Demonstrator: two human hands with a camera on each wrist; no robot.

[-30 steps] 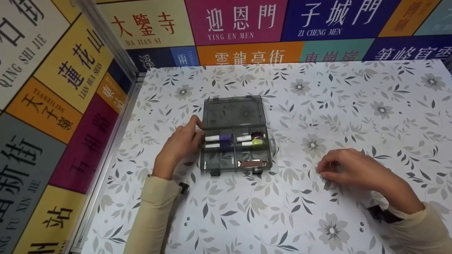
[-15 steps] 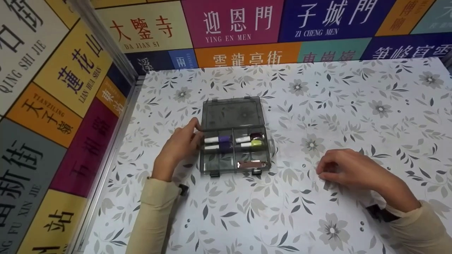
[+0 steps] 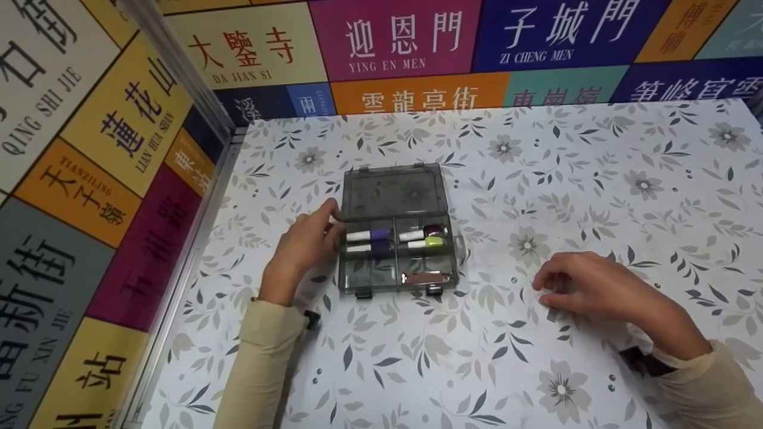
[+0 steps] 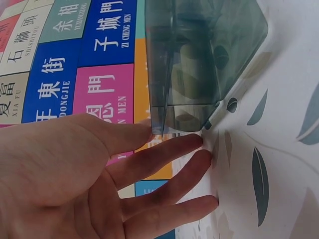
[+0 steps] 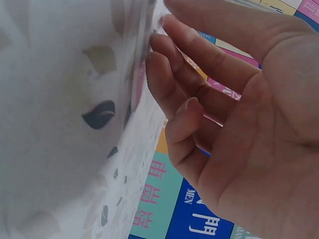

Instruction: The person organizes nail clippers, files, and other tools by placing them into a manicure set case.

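Note:
A smoky see-through compartment box [image 3: 369,275] lies with its lid [image 3: 393,190] raised. In its far compartments are two purple nail polish bottles [image 3: 377,234], a dark red one [image 3: 435,231] and a yellow-green one [image 3: 435,243]. A pinkish nail clipper [image 3: 424,277] lies in the near right compartment. My left hand [image 3: 301,244] touches the box's left end, its thumb [image 4: 132,135] at a corner and the other fingers spread. Away to the right, my right hand [image 3: 590,286] hovers low, fingers loosely bent, thumb and forefinger slightly apart. A clear, glossy edge [image 5: 137,74] shows by its fingertips; its kind is unclear.
White table [image 3: 417,369] with a grey leaf and flower print. Coloured sign panels [image 3: 393,42] stand along the back, and more panels [image 3: 119,179] rise on the left side.
The right thumb and fingertips, close together before, now stand slightly apart. The left hand and the box stay in place, apart from small shifts of the view.

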